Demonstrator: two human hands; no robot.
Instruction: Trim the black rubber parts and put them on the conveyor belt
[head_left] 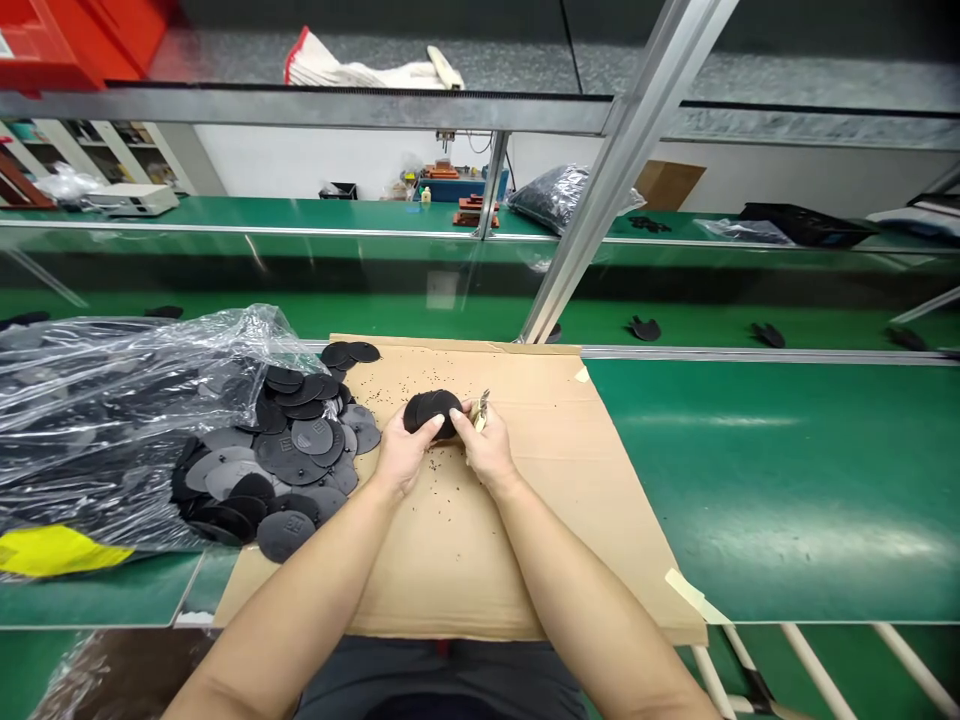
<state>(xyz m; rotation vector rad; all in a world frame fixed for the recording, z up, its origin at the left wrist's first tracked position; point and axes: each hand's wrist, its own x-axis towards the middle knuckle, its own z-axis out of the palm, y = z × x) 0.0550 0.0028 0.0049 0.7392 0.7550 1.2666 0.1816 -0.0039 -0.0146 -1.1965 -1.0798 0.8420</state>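
My left hand (pixel 403 452) is closed on a small fanned stack of round black discs (pixel 433 412), its thumb across the near edge. The thumb of my right hand (pixel 487 445) touches the stack's right side. Those right fingers are also wrapped round small cutting pliers (pixel 482 408), jaws pointing up and away. Both hands are above a cardboard sheet (pixel 570 500) scattered with tiny black bits. Left of them lies a heap of loose black and grey discs (pixel 292 450), some with raised marks.
A clear plastic bag (pixel 135 420) of discs covers the bench at left, with a yellow piece (pixel 60 550) at its front. A slanting metal post (pixel 600 210) rises behind the cardboard. Black parts (pixel 643 328) lie on the green surface beyond. A glove (pixel 375 68) rests on the shelf above.
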